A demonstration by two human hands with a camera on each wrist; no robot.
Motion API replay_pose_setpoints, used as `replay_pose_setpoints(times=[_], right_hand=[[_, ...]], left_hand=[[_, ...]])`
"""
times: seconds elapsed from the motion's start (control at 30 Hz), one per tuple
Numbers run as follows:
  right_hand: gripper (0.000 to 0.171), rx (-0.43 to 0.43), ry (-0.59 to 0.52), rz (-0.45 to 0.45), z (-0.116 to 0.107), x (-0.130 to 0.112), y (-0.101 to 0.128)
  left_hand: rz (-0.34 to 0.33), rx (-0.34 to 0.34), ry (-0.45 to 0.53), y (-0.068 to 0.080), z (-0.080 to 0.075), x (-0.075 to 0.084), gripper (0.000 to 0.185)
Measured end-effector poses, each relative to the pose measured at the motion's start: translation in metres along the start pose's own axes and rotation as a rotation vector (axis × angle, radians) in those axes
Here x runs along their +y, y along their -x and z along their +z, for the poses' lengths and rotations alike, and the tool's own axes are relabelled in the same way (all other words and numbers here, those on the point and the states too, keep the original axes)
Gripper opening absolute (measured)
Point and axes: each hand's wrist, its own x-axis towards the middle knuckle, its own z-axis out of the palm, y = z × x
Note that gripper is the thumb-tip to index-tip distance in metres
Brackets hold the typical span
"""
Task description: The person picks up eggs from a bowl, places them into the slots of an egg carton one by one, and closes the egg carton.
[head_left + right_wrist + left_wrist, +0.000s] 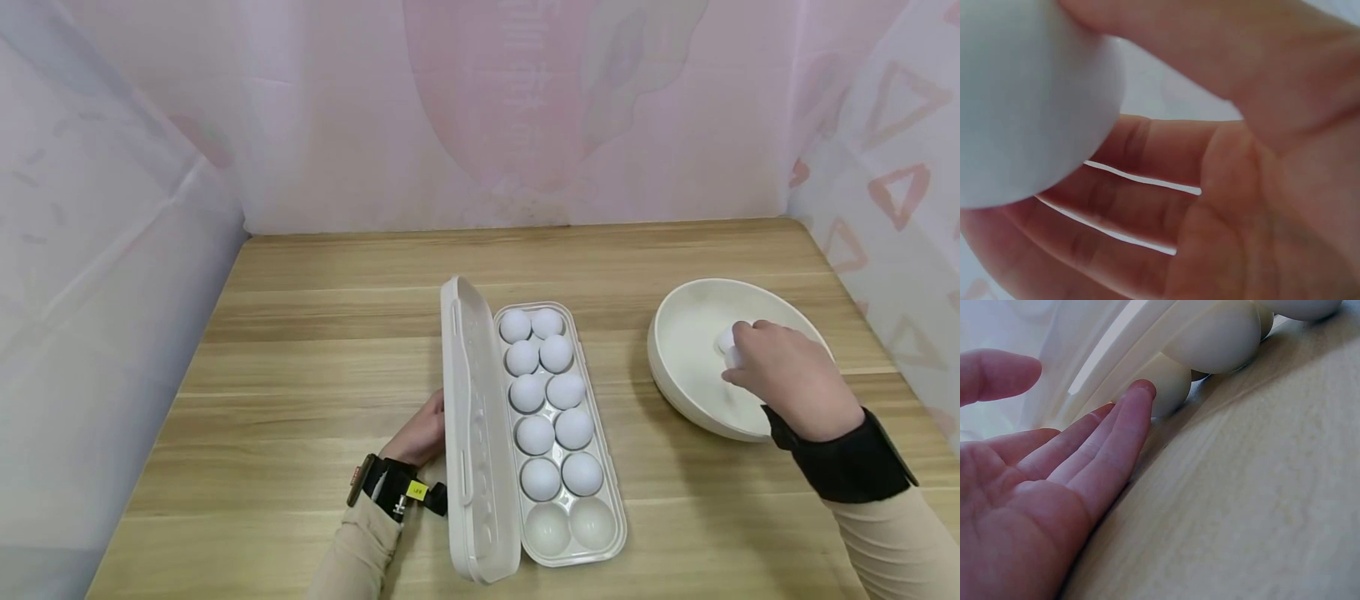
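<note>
A white egg box (600,546) lies open mid-table with its lid (468,433) standing up on the left side. Several white eggs (536,433) fill its cups; the two nearest cups (570,527) hold none. My left hand (420,435) rests with straight fingers (1124,434) against the outside of the lid (1116,350). My right hand (787,375) is inside a white bowl (678,350) at the right and pinches a white egg (727,343). The right wrist view shows that egg (1022,100) held between thumb and fingers.
The wooden table (315,350) is bounded by pale fabric walls (112,275) at the back and both sides. The bowl stands near the table's right edge. Both forearms wear beige sleeves and black wrist straps (847,458).
</note>
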Motion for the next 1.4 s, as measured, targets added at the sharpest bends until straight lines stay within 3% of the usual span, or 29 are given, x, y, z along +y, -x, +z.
replay_pose_setpoints(times=[0.43,0.73,0.93,1.4], right_hand=[[0.032,0.086,0.008,-0.033,-0.007,-0.015,0.012],[0.034,0.066,0.006,-0.032,-0.01,-0.025,0.015],[0.036,0.097,0.014,-0.044,-0.01,-0.031,0.018],[0.037,0.111,0.014,-0.056,-0.01,-0.049,0.025]], left_hand=[[-0.006,-0.001,-0.013,0.0,-0.001,0.0,0.017],[-0.008,0.013,0.0,0.0,-0.001,-0.002,0.022],[-0.011,0.021,0.017,0.001,-0.001,-0.002,0.026],[-0.031,0.039,-0.023,0.001,-0.001,0.002,0.036]])
